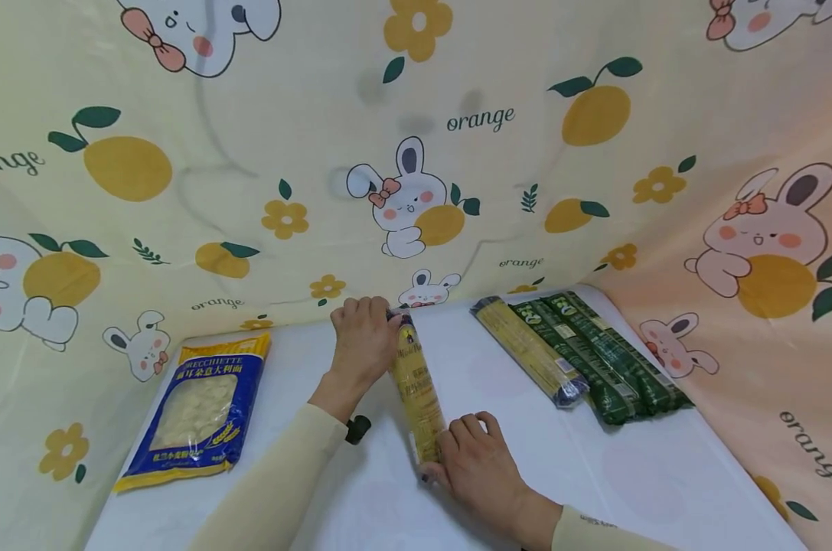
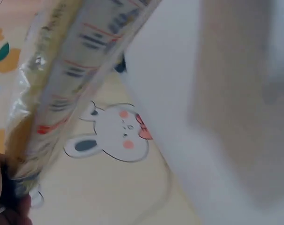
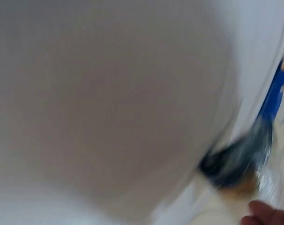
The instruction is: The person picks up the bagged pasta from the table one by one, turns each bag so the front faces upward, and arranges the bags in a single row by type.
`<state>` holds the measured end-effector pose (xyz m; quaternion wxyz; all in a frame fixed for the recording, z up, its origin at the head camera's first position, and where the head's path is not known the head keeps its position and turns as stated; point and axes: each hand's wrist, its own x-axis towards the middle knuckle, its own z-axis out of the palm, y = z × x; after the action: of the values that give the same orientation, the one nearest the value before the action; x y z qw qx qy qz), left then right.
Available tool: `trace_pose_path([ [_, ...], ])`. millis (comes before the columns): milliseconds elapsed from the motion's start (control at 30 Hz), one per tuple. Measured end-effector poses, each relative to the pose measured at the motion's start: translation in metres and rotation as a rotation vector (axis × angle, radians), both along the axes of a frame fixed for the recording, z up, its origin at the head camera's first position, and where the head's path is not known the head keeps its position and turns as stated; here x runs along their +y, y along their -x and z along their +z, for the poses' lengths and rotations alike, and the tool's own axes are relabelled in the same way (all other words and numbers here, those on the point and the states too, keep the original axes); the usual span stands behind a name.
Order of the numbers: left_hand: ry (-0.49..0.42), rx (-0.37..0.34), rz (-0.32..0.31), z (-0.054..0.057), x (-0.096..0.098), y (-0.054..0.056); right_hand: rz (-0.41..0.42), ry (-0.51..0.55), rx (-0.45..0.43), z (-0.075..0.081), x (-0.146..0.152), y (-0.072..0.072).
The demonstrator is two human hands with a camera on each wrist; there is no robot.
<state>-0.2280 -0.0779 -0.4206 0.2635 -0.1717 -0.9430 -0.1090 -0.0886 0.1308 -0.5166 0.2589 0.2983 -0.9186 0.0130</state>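
A long, narrow pack of dry spaghetti [image 1: 417, 383] in clear wrap with yellow print is held between both hands over the middle of the white table. My left hand [image 1: 363, 337] grips its far end, and my right hand [image 1: 481, 467] holds its near end. The left wrist view shows the pack's printed label side [image 2: 81, 70] tilted, with fingertips of the left hand [image 2: 20, 213] at its dark end. In the right wrist view, the pack's dark end [image 3: 235, 159] is blurred, with fingertips of the right hand [image 3: 268, 215] close by.
A blue and yellow orecchiette bag [image 1: 195, 409] lies at the left. On the right, a similar yellow spaghetti pack [image 1: 529, 348] lies beside two green packs [image 1: 595, 360]. A patterned cloth [image 1: 305, 138] hangs behind the white table [image 1: 539, 459] and down its right side.
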Motion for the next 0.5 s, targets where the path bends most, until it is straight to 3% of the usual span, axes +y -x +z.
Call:
trace_pose_path([
  [100,-0.026,-0.006,-0.071,-0.004,-0.009,0.001,-0.071,0.012,-0.02,-0.004,0.003,0.008],
  [200,-0.051,0.003,-0.111,-0.01,-0.015,0.001,-0.093,0.021,-0.148,-0.01,0.002,0.013],
  [367,-0.049,0.037,-0.091,-0.02,-0.016,0.002,-0.149,0.117,-0.478,-0.008,-0.009,0.013],
  [500,-0.038,0.064,-0.077,-0.031,-0.015,0.004,-0.187,0.146,-0.566,0.002,-0.014,0.006],
])
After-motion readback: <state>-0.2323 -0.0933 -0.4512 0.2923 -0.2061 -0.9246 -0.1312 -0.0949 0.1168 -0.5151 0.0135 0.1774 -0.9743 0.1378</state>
